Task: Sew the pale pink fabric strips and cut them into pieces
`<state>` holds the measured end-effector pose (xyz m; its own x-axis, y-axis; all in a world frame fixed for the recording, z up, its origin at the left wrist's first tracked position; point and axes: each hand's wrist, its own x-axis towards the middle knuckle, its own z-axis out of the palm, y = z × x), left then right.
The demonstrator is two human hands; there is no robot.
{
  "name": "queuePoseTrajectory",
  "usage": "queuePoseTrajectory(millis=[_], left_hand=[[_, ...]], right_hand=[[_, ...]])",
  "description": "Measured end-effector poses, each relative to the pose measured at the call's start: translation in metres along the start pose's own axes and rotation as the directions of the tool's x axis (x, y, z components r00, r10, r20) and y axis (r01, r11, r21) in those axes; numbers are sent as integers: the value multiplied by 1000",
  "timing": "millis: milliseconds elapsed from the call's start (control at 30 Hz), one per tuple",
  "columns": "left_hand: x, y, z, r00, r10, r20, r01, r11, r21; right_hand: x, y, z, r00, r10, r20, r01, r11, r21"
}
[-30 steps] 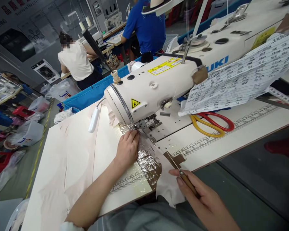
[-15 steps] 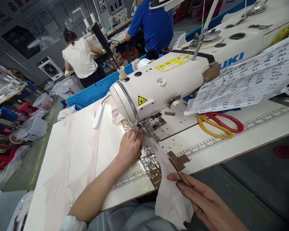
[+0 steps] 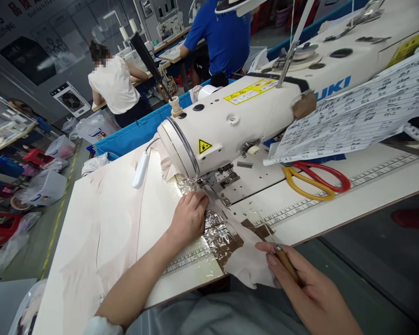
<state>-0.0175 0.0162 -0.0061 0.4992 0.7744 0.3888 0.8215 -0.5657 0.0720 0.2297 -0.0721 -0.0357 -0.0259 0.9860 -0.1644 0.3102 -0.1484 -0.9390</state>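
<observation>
My left hand (image 3: 190, 215), its fingers curled and pressed together, rests on pale fabric close to the needle area of a white sewing machine (image 3: 226, 121). What lies under those fingers is partly hidden. My right hand (image 3: 293, 274) is closed round the wooden handle of a thin pointed tool (image 3: 285, 261), whose metal shaft points up and left. A strip of pale pink fabric (image 3: 251, 260) runs from the presser foot (image 3: 225, 201) toward my right hand and hangs over the table's front edge, touching its fingers.
Scissors with red and yellow handles (image 3: 309, 181) lie right of the needle, partly under written sheets (image 3: 352, 116). More pale fabric (image 3: 115, 223) covers the table's left side. A small white lamp (image 3: 141, 170) hangs by the machine head. Two people sit beyond a blue cloth trough (image 3: 132, 135).
My right hand has moved slightly right and down, and the tool now points more steeply upward. The fabric's loose end has lifted and spread to the right. My left hand stays nearly in place.
</observation>
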Motion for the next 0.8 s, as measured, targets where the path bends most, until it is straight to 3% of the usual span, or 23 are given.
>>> queuePoseTrajectory(millis=[133,333,500,667,800], left_hand=[[1,-1,4,1000,19,-13,-19,999,28],[7,-4,6,1000,3,-28,-2,999,42],[8,-5,6,998,-48,-27,49,998,27],[4,-11,5,996,24,-83,-32,995,-97],[5,-15,6,996,41,-85,-49,994,-93]], right_hand=[[0,-11,9,990,-142,5,142,988,-60],[10,-24,17,969,-246,32,248,964,-94],[16,-31,18,964,-255,82,262,959,-105],[19,-32,18,961,-261,94,272,954,-129],[25,-26,22,945,-315,87,326,933,-154]])
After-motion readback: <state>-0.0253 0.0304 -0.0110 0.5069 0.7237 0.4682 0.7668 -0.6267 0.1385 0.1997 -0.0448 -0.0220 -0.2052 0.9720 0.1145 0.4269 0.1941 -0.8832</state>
